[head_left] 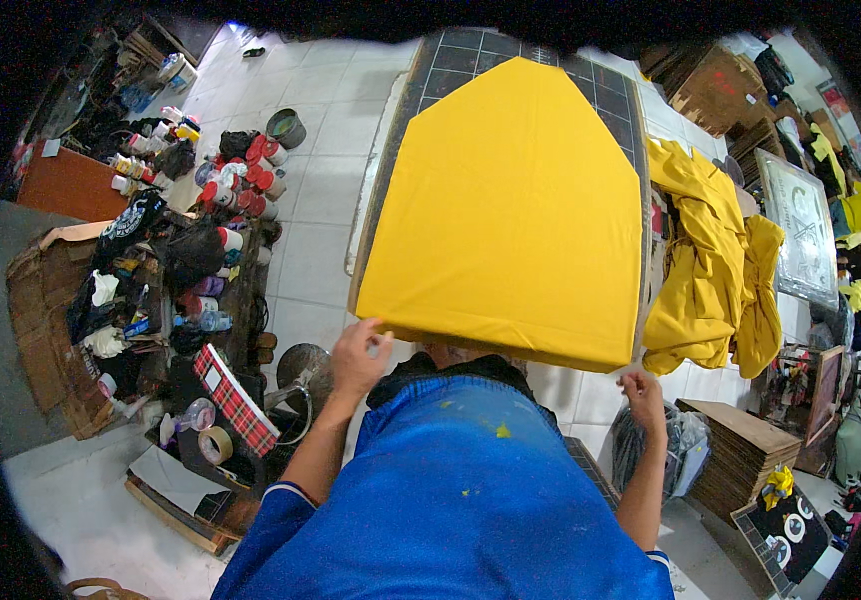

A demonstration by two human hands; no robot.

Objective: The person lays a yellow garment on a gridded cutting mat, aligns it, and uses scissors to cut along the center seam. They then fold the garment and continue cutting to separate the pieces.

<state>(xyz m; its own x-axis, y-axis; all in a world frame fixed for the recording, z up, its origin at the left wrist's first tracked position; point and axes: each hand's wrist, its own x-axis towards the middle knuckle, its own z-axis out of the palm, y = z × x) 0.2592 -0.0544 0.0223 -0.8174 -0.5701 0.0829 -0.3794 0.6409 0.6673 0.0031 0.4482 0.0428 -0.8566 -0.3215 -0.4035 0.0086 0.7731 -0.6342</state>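
Observation:
A smooth yellow cloth (506,220) lies stretched over a board on the long dark table, its far corners angled and its near edge folded down over the board's end. By the near left corner, my left hand (359,358) has its thumb and forefinger apart, with nothing seen between them. My right hand (643,395) hovers just off the near right corner, fingers curled and their tips pressed together. Whether a bit of the cloth's edge is pinched there is too small to tell. My blue shirt (461,480) fills the space between both forearms.
Crumpled yellow cloth (696,260) hangs beside the table's right side. Paint tubs with red lids (251,185) and a dark bucket (287,128) crowd the left floor. A tape roll (216,445) sits lower left. Stacked brown boards (741,450) stand right, near a framed screen (799,225).

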